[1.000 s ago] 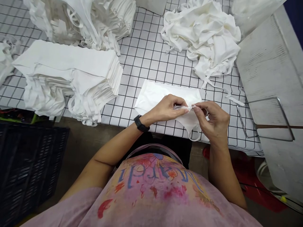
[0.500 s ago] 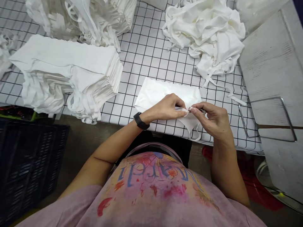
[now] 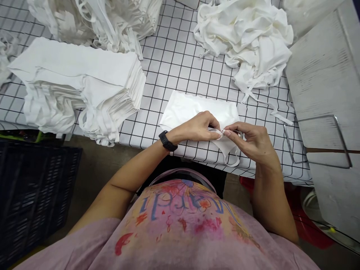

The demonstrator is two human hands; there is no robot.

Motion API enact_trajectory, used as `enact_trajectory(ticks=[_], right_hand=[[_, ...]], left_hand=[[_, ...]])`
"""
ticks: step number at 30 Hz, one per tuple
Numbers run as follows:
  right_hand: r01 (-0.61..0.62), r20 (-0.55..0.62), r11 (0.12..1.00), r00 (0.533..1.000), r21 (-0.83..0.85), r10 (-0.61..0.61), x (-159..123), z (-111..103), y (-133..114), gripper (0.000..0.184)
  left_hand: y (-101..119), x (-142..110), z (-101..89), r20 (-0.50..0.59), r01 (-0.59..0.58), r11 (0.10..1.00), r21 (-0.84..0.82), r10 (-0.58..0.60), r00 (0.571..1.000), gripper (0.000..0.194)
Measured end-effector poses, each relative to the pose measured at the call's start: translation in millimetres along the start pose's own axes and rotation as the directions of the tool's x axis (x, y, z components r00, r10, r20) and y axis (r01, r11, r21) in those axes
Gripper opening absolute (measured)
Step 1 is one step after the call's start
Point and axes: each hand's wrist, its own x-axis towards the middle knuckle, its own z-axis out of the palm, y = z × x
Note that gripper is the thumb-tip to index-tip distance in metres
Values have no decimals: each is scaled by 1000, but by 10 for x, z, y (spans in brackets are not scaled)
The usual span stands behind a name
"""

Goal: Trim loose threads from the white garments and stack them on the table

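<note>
A white strappy garment, like a camisole or bra top (image 3: pixel 197 103), lies flat near the table's front edge. Over its lower part, my left hand (image 3: pixel 201 126) pinches a thin white strap (image 3: pixel 216 131) between thumb and fingers. My right hand (image 3: pixel 253 140) meets it from the right, thumb and forefinger closed on the same strap close to the left fingertips. A small detail at the pinch is too tiny to make out. Below the hands a strap loop (image 3: pixel 232 163) hangs at the table edge.
A neat stack of white garments (image 3: pixel 81 67) stands at left, with more piles (image 3: pixel 120 22) behind it. A loose white heap (image 3: pixel 247 37) lies at the back right. A bent metal wire frame (image 3: pixel 317 164) and pale panels (image 3: pixel 323 75) border the right. Dark crates (image 3: pixel 36 187) sit lower left.
The right fingertips have shifted slightly left along the strap, toward the left hand. The garment stays in place; the view has tilted a little.
</note>
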Motion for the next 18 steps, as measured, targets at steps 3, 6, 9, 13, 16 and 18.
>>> enact_trajectory(ticks=[3,6,9,13,16,18], right_hand=[[16,6,999,1000,-40,-16,7,-6,3,18],[25,16,997,1000,-78,-24,17,-13,16,19],[40,25,995,999,-94,-38,27,-10,36,19],[37,22,996,999,-82,-35,25,18,52,20],[45,-6,994,999,-104,-45,13,48,59,18],[51,-23,992,998,-119,-54,3,60,66,16]], left_hand=[[-6,-3,-5,2,-8,1000,8,8,1000,19],[-5,-10,-10,7,-13,1000,25,13,1000,20],[-10,-15,-7,4,-31,998,46,31,1000,20],[-6,-23,19,-14,-60,992,112,62,998,18],[13,-32,41,-44,-46,983,177,54,998,18],[23,-38,46,-55,-38,982,187,49,997,18]])
